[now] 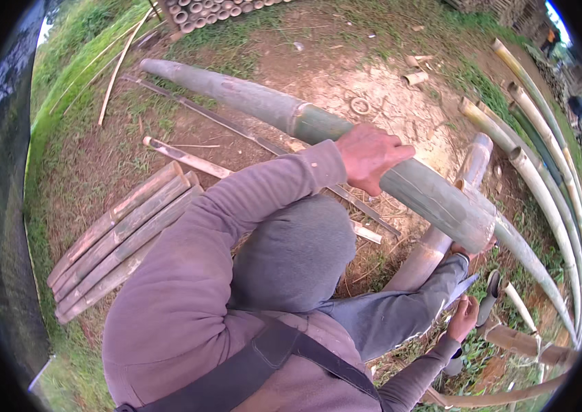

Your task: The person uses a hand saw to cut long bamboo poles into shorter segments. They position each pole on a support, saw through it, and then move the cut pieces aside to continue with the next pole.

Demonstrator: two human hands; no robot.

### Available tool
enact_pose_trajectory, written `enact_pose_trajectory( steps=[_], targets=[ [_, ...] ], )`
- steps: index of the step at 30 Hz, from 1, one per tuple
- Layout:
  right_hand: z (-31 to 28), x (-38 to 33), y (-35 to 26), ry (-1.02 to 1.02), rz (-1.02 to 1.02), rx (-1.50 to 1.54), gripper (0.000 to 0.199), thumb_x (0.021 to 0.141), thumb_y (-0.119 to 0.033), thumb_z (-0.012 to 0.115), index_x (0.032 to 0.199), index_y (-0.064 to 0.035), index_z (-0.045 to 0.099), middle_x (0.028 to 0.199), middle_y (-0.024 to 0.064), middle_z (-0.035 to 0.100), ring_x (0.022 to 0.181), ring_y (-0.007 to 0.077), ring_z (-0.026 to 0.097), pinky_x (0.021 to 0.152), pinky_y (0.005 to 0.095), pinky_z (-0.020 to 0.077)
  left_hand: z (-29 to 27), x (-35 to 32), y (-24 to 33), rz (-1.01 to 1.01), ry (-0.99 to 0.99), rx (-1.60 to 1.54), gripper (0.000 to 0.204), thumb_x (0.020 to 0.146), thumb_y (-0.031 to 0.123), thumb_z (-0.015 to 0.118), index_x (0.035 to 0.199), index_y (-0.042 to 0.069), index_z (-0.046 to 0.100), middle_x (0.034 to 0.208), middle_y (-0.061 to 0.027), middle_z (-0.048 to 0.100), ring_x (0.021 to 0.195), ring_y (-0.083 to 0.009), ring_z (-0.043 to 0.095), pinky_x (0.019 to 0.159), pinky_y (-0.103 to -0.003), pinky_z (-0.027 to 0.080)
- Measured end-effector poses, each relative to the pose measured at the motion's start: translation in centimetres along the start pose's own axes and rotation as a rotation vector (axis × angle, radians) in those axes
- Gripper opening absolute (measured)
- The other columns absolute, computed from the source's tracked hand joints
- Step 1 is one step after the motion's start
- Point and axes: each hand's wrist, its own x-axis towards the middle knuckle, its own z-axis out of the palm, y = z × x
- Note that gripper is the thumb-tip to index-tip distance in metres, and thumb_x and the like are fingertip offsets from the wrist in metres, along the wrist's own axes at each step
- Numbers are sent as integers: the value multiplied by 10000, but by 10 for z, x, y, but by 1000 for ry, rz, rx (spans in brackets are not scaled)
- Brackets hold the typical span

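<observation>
A thick green bamboo pole (435, 199) slants across from the upper left to the right in front of me. My left hand (373, 156) lies over its top with the fingers closed around it. The pole's right end passes over another bamboo piece (428, 250). Lower right, my right hand (463, 318) is curled closed beside my leg; what its fingers hold, if anything, is hidden. A narrow blue-grey strip (461, 290) shows just above that hand, but its kind is unclear.
Short bamboo lengths (123, 233) lie together on the left. Long bamboo poles (545, 185) lean at the right. A thin bamboo strip (226, 130) and a cut bamboo ring (359, 105) lie on ground strewn with pale sawdust. Stacked bamboo pieces (202, 14) stand at the back.
</observation>
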Motion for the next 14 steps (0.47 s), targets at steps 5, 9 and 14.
enact_pose_trajectory(
  steps=[5,9,14],
  targets=[
    [93,-38,-174,-357,-237,1131,718,994,-509,731,1532,-101,487,1485,167,586,1299,328,634,989,474,590,-25,-39,25,-27,-53,83,962,598,436,932,1432,156,544,1183,-108,684,1196,-349,659,1033,-530,484],
    [95,-68,-209,-258,-142,1107,733,970,-535,747,1492,-82,505,1443,156,601,1277,317,643,969,474,618,-11,-103,-12,-319,759,8,1108,757,648,824,1594,94,354,1498,-230,463,1502,-382,364,1244,-561,267],
    [86,-80,-211,-288,-86,1154,804,930,-598,762,1506,-105,496,1446,155,596,1286,335,636,997,478,609,36,-183,-117,-1234,1567,-1584,1335,802,830,706,1669,-9,135,1692,-304,173,1609,-394,155,1290,-625,134]
  ],
)
